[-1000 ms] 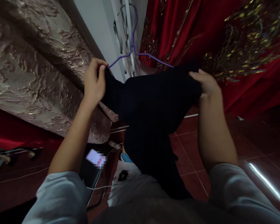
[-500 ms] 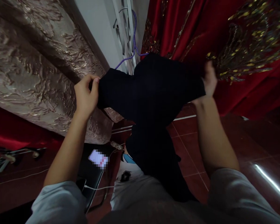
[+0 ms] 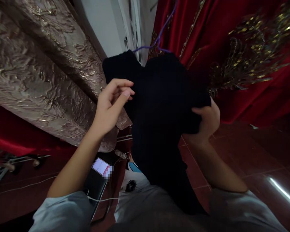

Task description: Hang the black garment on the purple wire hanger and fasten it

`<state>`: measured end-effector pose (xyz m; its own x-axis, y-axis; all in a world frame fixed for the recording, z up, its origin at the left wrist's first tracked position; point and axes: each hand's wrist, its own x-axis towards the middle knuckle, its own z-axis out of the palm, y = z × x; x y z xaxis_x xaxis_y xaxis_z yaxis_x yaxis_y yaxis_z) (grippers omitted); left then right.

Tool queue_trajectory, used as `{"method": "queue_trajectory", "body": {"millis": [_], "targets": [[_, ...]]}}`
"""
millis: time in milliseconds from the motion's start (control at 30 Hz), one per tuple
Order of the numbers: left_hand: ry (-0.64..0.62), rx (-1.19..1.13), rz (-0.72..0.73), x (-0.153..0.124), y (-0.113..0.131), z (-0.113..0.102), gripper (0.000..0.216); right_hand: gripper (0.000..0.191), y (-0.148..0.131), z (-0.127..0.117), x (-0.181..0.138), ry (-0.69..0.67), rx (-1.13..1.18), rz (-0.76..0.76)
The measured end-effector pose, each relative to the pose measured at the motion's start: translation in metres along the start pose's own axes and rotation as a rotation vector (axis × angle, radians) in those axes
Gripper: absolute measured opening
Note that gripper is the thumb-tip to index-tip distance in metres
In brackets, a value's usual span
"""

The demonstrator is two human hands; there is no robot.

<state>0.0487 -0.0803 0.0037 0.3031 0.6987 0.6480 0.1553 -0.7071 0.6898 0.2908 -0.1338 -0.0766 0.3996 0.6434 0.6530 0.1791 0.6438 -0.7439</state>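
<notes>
A black garment spreads out in front of me, its lower part draped over my lap. From its top edge rises a purple clothes hanger, with the lower part of the hanger hidden by the cloth. My left hand is at the garment's left side, thumb and fingers apart and slightly curled, pinching no cloth that I can see. On the right, my right hand grips the garment's side edge, thumb in front and the other fingers mostly behind the fabric.
Textured beige-pink curtain fabric hangs at left, red cloth with gold sequins at right. A lit phone lies on a dark surface beside my leg. A white cable runs near it.
My left hand has let go of the garment's left end and moved right and down. My right hand has come lower and slightly inward. The hanger has shifted right with the garment.
</notes>
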Motion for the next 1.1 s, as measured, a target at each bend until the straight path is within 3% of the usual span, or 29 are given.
{"method": "queue_trajectory", "body": {"millis": [67, 200, 233, 300, 367, 433, 533, 600, 667, 733, 800, 867, 933, 967, 1033, 1100], "targets": [[-0.031, -0.119, -0.069, -0.003, 0.009, 0.004, 0.031, 0.031, -0.007, 0.005, -0.016, -0.138, -0.057, -0.148], [0.015, -0.298, -0.289, -0.017, 0.018, 0.002, 0.029, 0.047, -0.026, 0.023, -0.026, -0.896, -0.102, -0.522], [0.021, -0.272, -0.336, -0.023, 0.018, -0.003, 0.027, 0.055, -0.027, 0.025, -0.025, -1.024, -0.102, -0.561], [-0.024, -0.151, -0.404, -0.039, 0.019, -0.02, 0.028, 0.065, -0.023, 0.026, -0.017, -1.104, -0.077, -0.525], [-0.138, 0.003, -0.45, -0.057, 0.02, -0.045, 0.027, 0.064, -0.01, 0.021, -0.005, -1.082, -0.048, -0.417], [-0.267, 0.175, -0.462, -0.072, 0.023, -0.073, 0.025, 0.061, 0.009, 0.015, 0.008, -0.965, -0.076, -0.31], [-0.285, 0.38, -0.372, -0.081, 0.025, -0.105, 0.022, 0.076, 0.039, 0.014, 0.026, -0.771, -0.191, -0.174], [-0.256, 0.434, -0.342, -0.075, 0.019, -0.116, 0.02, 0.073, 0.054, 0.018, 0.034, -0.799, -0.159, -0.058], [-0.203, 0.461, -0.294, -0.061, 0.007, -0.119, 0.019, 0.049, 0.064, 0.023, 0.044, -0.902, -0.04, 0.12], [-0.09, 0.489, -0.191, -0.042, -0.009, -0.117, 0.02, 0.037, 0.068, 0.026, 0.06, -0.896, 0.087, 0.297], [0.106, 0.512, -0.049, -0.025, -0.022, -0.109, 0.028, 0.036, 0.068, 0.03, 0.082, -0.716, 0.175, 0.377], [0.299, 0.573, 0.099, -0.016, -0.03, -0.095, 0.036, 0.031, 0.064, 0.035, 0.11, -0.47, 0.213, 0.348], [0.395, 0.671, 0.268, -0.016, -0.032, -0.076, 0.03, 0.024, 0.058, 0.037, 0.133, -0.301, 0.201, 0.305], [0.363, 0.719, 0.345, -0.02, -0.032, -0.065, 0.024, 0.022, 0.054, 0.036, 0.141, -0.258, 0.197, 0.29], [0.152, 0.798, 0.403, -0.03, -0.034, -0.042, 0.026, 0.023, 0.046, 0.028, 0.145, -0.217, 0.221, 0.257], [-0.127, 0.878, 0.29, -0.043, -0.038, -0.019, 0.037, 0.024, 0.042, 0.015, 0.135, -0.175, 0.263, 0.213]]}}
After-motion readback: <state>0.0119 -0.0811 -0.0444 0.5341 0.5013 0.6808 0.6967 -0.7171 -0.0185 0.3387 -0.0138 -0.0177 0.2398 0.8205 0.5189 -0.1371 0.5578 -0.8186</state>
